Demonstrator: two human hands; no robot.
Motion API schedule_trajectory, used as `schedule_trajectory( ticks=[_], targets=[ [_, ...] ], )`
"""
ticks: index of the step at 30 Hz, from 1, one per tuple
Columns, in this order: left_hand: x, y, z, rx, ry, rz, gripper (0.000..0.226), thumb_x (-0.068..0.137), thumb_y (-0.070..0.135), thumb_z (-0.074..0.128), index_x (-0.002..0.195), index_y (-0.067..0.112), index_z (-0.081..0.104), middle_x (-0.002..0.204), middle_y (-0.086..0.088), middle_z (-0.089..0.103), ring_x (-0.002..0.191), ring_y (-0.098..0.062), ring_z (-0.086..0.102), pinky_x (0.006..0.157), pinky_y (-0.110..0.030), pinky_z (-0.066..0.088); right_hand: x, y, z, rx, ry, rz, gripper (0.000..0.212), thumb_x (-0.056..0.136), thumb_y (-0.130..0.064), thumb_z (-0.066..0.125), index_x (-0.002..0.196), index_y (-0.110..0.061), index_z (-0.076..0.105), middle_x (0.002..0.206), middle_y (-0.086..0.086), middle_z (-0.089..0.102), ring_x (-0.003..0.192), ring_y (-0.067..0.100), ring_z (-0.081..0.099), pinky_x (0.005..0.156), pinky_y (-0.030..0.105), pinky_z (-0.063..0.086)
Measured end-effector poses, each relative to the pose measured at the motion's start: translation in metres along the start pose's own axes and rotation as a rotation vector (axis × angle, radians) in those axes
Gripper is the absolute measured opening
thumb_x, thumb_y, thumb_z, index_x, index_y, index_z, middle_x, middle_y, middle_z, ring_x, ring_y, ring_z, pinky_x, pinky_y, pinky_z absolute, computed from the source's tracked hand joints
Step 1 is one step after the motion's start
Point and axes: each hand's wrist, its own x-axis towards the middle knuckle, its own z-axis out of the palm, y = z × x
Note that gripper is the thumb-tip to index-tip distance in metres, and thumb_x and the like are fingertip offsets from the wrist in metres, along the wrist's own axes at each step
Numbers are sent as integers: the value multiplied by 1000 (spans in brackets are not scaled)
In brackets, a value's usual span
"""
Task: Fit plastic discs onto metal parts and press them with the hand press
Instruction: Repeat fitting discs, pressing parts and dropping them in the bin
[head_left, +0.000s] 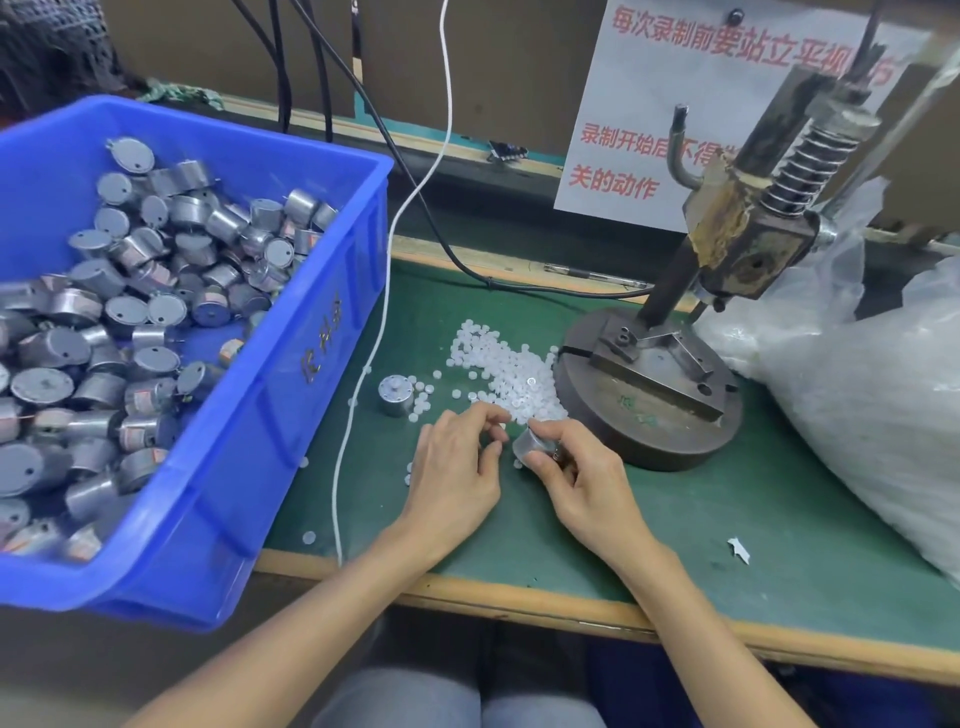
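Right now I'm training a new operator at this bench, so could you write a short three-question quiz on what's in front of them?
1. True or false: the blue bin full of motor-like cans sits to the right of the hand press.
2. Which hand grips a metal part? A) left hand B) right hand C) neither
3. Fill in: the pile of white plastic discs lies on the green mat right beside the round base of the ____.

Key: 1 false, the bin is to its left. 2 B. 3 hand press.
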Motion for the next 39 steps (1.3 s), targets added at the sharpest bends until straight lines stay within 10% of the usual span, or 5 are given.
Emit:
schedule_trajectory(
  ticks=[7, 17, 27, 39],
  targets=[
    [-2, 2, -3, 3, 16, 60, 36, 78, -3, 55, 104, 21, 61, 90, 24, 56, 78, -1, 40, 75, -20, 26, -5, -2, 6, -206, -1, -214, 26, 84, -2, 59, 109, 4, 63, 105, 18, 61, 86, 15, 58, 72, 30, 51],
    [-2, 3, -3, 37, -57, 113, 45, 67, 0, 51, 106, 20, 60, 96, 21, 54, 90, -8, 47, 78, -18, 26, -4, 0, 7, -160, -36, -194, 21, 85, -1, 59, 106, 2, 63, 104, 12, 64, 90, 12, 58, 77, 23, 48],
    [37, 63, 21, -170, -93, 171, 37, 76, 39, 72, 107, 24, 60, 99, 19, 57, 98, -7, 47, 91, -24, 26, 17, -14, -38, 1248, 302, 725, 21, 101, -22, 38, 90, -10, 52, 60, 1, 61, 35, 3, 33, 34, 14, 25],
    [117, 88, 94, 92, -27, 163, 38, 76, 49, 68, 110, 32, 66, 123, 13, 55, 112, -13, 34, 81, -23, 13, 14, 19, -111, 665, 451, 702, 22, 92, 2, 43, 92, -11, 61, 72, 7, 72, 36, 9, 36, 36, 16, 27]
  ],
)
